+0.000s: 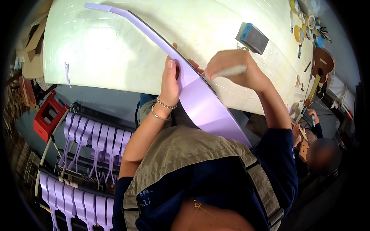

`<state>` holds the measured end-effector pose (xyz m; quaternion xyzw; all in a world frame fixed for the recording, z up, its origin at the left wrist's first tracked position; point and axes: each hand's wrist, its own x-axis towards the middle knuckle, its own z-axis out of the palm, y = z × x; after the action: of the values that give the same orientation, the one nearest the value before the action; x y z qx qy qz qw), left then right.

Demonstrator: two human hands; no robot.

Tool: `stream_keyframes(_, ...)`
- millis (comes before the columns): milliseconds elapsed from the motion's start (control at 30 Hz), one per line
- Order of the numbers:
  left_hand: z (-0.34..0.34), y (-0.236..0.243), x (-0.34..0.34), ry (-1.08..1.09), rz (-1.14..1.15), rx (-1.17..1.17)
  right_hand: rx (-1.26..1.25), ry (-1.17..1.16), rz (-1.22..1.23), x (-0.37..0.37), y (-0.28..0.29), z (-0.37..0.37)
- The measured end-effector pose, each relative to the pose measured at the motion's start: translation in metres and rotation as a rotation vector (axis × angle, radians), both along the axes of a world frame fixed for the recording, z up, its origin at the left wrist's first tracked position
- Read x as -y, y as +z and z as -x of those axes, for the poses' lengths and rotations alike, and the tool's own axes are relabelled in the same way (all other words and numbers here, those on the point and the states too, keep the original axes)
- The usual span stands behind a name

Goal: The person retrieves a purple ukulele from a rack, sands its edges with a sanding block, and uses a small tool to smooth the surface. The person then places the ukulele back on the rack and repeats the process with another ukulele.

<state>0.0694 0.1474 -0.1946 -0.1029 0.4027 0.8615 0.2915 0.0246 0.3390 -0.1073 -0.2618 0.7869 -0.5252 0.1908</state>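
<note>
A light purple ukulele is tilted on its edge against my apron, its dark fretboard side turned to the right. Its neck slants up and left over the table. My left hand is wrapped round the neck near the body, fingertips showing on the far side. Close to the fretboard's lower end, my right hand is bent with its fingers drawn together. Something pale and flat shows under that palm, too blurred to name. Beyond the right hand, a dark block with a blue end lies on the table.
Purple ukuleles hang in rows on a rack at lower left, beside a red plastic piece. Tape rolls and a brown ukulele lie along the table's right side. Another person handles a wooden neck at right.
</note>
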Motion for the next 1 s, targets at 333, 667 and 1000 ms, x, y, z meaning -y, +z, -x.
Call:
stream_keyframes(333, 0.010, 0.011, 0.007, -0.169, 0.116, -0.082, -0.111, -0.675, -0.948, -0.075, -0.031, 0.023)
stream_keyframes(667, 0.010, 0.006, -0.001, -0.052, 0.088, 0.052, -0.002, -0.527, -0.426, -0.052, -0.013, -0.008)
stream_keyframes(1000, 0.013, 0.010, -0.003, -0.069, 0.271, -0.052, 0.248, -0.329, -0.421, 0.004, 0.011, -0.028)
